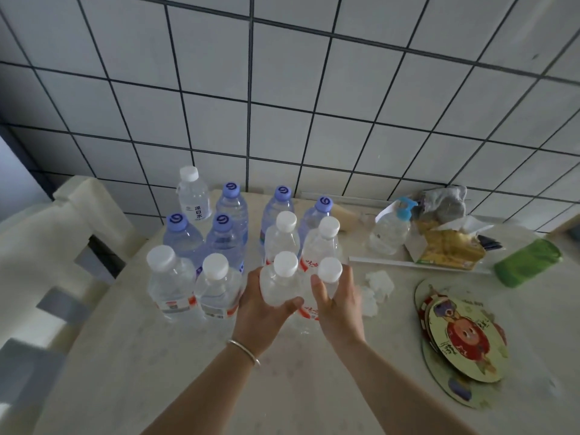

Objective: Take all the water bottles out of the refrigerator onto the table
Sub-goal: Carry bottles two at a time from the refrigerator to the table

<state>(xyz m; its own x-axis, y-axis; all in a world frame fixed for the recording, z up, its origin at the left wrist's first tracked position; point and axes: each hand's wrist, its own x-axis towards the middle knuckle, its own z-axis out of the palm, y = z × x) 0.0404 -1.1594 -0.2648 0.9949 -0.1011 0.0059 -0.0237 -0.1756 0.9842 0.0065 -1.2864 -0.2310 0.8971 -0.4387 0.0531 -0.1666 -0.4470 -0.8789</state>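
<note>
Several water bottles stand grouped on the pale table (175, 372), some with purple caps (222, 221) at the back, others with white caps (160, 256). My left hand (262, 312) grips a white-capped bottle (281, 282) by its shoulder. Right beside it, my right hand (337, 304) grips another white-capped bottle (329, 271). Both held bottles are upright at the front of the group, close to the table top; their bases are hidden by my hands. The refrigerator is out of view.
A white tiled wall rises behind the table. On the right lie a clear pump bottle (390, 229), a yellow tissue pack (448, 246), a green roll (527, 262), crumpled tissue (378, 282) and round printed coasters (464, 337). A white chair (78, 215) stands at the left.
</note>
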